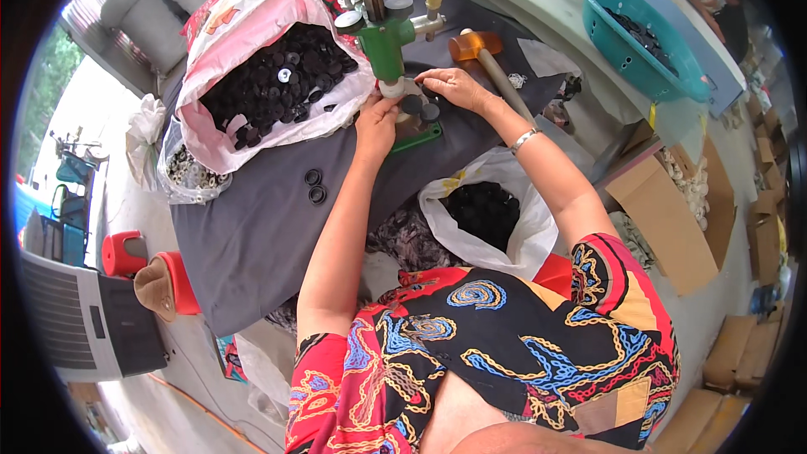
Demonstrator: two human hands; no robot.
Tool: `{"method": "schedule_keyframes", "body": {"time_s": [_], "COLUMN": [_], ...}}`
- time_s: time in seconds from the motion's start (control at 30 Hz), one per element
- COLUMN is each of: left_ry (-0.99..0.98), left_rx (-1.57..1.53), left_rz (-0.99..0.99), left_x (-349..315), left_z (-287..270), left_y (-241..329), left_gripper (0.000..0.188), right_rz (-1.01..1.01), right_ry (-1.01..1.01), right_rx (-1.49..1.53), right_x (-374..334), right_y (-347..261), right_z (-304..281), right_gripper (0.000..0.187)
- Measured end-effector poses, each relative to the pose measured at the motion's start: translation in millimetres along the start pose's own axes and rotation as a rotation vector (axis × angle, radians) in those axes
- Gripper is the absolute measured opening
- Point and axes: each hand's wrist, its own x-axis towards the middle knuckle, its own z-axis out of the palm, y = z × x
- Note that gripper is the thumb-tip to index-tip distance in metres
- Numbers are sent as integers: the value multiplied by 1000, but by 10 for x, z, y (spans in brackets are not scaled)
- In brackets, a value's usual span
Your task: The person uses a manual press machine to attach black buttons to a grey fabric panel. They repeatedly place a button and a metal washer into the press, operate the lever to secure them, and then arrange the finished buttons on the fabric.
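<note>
A green hand press (385, 49) stands on the dark cloth-covered table. My left hand (377, 124) is closed at the press, its fingertips right under the ram; what they hold, if anything, is hidden. On the other side of the ram, my right hand (456, 88) has its fingers drawn together beside a small dark piece I cannot make out. Between my hands, black round caps (411, 104) sit on the press base. An open white-and-pink sack (245, 13) full of loose black caps (273, 88) lies left of the press.
Two black rings (315, 186) lie on the cloth. A mallet (475, 45) with an orange head rests behind my right hand. A white bag (534, 240) of black pieces is near my lap. A teal basin (601, 29) stands far right, above a cardboard box (664, 214).
</note>
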Motion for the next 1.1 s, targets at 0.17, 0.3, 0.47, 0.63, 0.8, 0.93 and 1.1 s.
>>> {"method": "schedule_keyframes", "body": {"time_s": [0.17, 0.3, 0.47, 0.63, 0.8, 0.93, 1.1], "left_ry": [46, -6, -173, -411, -440, -280, 15], "left_rx": [361, 670, 778, 594, 425, 216, 377], "left_rz": [137, 150, 238, 333, 311, 301, 286], "left_x": [-251, -587, -942, -1313, -1370, -1319, -1246], "left_z": [-7, 211, 411, 458, 244, -17, -695], "left_y": [226, 541, 796, 954, 1011, 996, 912], "left_gripper": [34, 43, 54, 43, 33, 26, 22], "right_rz": [1, -215, -398, -210, -141, -289, -267], "right_ry": [18, 82, 94, 8, 253, 220, 113], "right_rx": [-74, -272, -431, -418, -360, -597, -661], "right_x": [-264, -555, -1109, -1786, -1668, -1266, -1333], "right_y": [-107, -81, -341, -508, -574, -703, -592], "right_z": [56, 67, 69, 68, 112, 332, 332], "right_gripper": [27, 25, 17, 10, 12, 35, 32]}}
